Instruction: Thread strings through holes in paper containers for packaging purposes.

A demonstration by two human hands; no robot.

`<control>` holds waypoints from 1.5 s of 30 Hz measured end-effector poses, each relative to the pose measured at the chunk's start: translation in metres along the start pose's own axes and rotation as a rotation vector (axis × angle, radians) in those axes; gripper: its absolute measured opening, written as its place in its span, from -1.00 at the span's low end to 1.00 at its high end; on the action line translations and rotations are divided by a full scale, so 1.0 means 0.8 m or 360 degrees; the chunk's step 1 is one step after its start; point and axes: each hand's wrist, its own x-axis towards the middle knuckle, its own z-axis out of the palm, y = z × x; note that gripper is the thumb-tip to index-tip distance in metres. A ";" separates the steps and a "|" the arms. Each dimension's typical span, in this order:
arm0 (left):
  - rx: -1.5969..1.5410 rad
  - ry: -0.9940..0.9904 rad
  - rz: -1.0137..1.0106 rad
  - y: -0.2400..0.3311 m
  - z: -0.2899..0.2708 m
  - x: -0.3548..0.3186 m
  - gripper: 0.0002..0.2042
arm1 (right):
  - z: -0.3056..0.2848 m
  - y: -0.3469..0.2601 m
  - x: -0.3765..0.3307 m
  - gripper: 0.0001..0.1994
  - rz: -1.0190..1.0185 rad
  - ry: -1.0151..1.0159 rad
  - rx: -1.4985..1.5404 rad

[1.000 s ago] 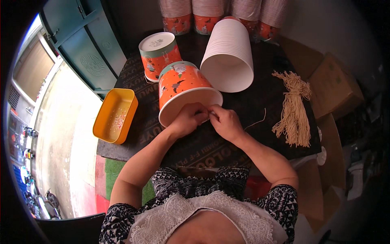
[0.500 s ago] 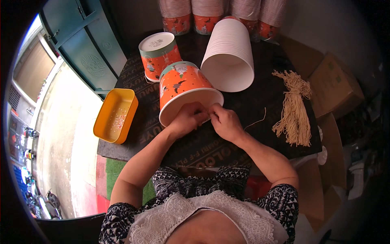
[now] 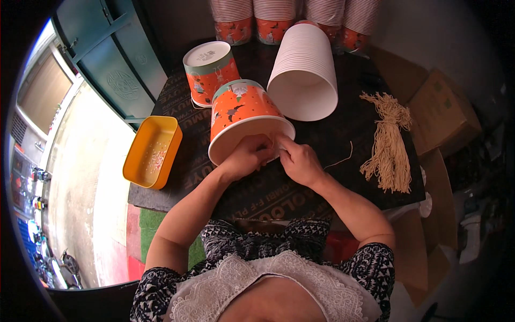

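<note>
An orange paper bucket (image 3: 244,110) with a green band and dark printed figures lies tilted on the table, its white-rimmed mouth toward me. My left hand (image 3: 248,156) is closed at the lower rim, its curled fingers partly inside the mouth. At the rim's right side, my right hand (image 3: 300,162) is closed on the bucket's edge, with the index finger reaching inside. What lies between the fingertips is too small to make out. A thin beige cord (image 3: 343,159) shows beside my right hand; its other end is hidden.
Behind stand an upturned orange bucket (image 3: 212,75) and a lying stack of nested white buckets (image 3: 303,64). A yellow tub (image 3: 171,145) with small pale pieces is at left. A bundle of beige cords (image 3: 387,145) lies right, near cardboard boxes (image 3: 445,110). Wrapped bucket stacks (image 3: 276,19) line the back.
My right index finger has straightened and moved farther into the bucket's mouth. The bucket has shifted very slightly; my left hand stays at the rim.
</note>
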 end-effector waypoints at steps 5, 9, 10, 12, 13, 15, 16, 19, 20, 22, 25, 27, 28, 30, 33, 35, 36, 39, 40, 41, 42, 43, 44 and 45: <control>-0.0021 -0.0035 0.0033 0.002 0.000 -0.001 -0.85 | -0.006 -0.011 0.003 -0.69 0.0055 -0.0038 0.0101; -0.0016 -0.0106 0.0002 0.001 -0.003 -0.001 -0.86 | -0.005 -0.009 0.002 -0.75 0.0051 -0.0019 0.0139; -0.0030 -0.0095 0.0001 0.000 -0.002 -0.001 -0.86 | -0.003 -0.008 0.002 -0.75 0.0054 -0.0016 0.0138; -0.0044 -0.0087 0.0000 0.001 -0.001 -0.001 -0.86 | 0.001 -0.005 0.002 -0.81 0.0057 0.0035 0.0099; -0.0034 -0.0088 0.0000 0.003 -0.001 -0.002 -0.86 | 0.003 -0.004 0.002 -0.81 0.0057 0.0037 0.0099; -0.0023 -0.0091 0.0002 0.002 -0.001 -0.002 -0.87 | 0.006 -0.005 0.002 -0.88 0.0002 0.0167 0.0123; -0.0019 -0.0090 0.0004 0.001 -0.001 -0.001 -0.87 | 0.006 -0.005 0.002 -0.88 0.0002 0.0168 0.0123; -0.0027 -0.0084 -0.0008 0.001 -0.001 -0.002 -0.87 | 0.005 -0.007 0.002 -0.91 0.0031 0.0152 0.0081; -0.0038 -0.0079 -0.0022 0.002 -0.001 -0.003 -0.87 | 0.005 -0.007 0.002 -0.92 0.0032 0.0154 0.0085; -0.0046 -0.0058 -0.0031 0.004 0.000 -0.003 -0.87 | 0.004 -0.009 0.002 -0.93 0.0033 0.0156 0.0089; -0.0048 -0.0015 -0.0041 0.002 0.000 -0.003 -0.87 | 0.002 -0.012 0.001 -0.93 0.0045 0.0144 0.0102; -0.0043 0.0006 -0.0043 0.002 -0.001 -0.003 -0.87 | 0.001 -0.012 0.001 -0.93 0.0036 0.0129 0.0111; -0.0017 0.0007 -0.0064 0.005 -0.001 -0.003 -0.86 | 0.000 -0.011 0.001 -0.93 0.0037 0.0129 0.0111; 0.0008 0.0009 -0.0085 0.007 0.000 -0.002 -0.86 | -0.001 -0.010 0.000 -0.94 0.0008 0.0101 0.0213; -0.0022 0.0032 -0.0094 0.008 0.000 -0.002 -0.86 | -0.004 -0.011 0.000 -0.94 0.0007 0.0093 0.0264; -0.0032 0.0036 -0.0108 0.007 0.000 -0.003 -0.86 | -0.003 -0.012 0.000 -0.94 0.0005 0.0091 0.0266; -0.0033 0.0038 -0.0108 0.006 -0.001 -0.003 -0.86 | -0.003 -0.012 0.000 -0.94 0.0004 0.0092 0.0268; -0.0052 0.0020 -0.0071 0.003 -0.002 -0.002 -0.86 | -0.003 -0.011 0.001 -0.94 -0.0014 0.0092 0.0254; -0.0047 0.0024 -0.0085 0.005 -0.002 -0.003 -0.87 | -0.005 -0.012 0.001 -0.94 -0.0015 0.0090 0.0254; -0.0042 0.0028 -0.0099 0.006 -0.002 -0.003 -0.87 | -0.007 -0.013 0.000 -0.94 0.0004 0.0062 0.0231; -0.0043 0.0029 -0.0100 0.006 -0.002 -0.003 -0.87 | -0.008 -0.014 0.000 -0.93 0.0023 0.0033 0.0209; -0.0035 0.0027 -0.0096 0.007 -0.002 -0.003 -0.87 | -0.007 -0.014 0.001 -0.93 0.0023 0.0033 0.0208; -0.0028 0.0025 -0.0093 0.007 -0.002 -0.004 -0.87 | -0.005 -0.015 0.001 -0.93 0.0023 0.0033 0.0218; -0.0027 0.0024 -0.0093 0.006 -0.002 -0.003 -0.87 | -0.003 -0.014 0.001 -0.93 0.0024 0.0033 0.0228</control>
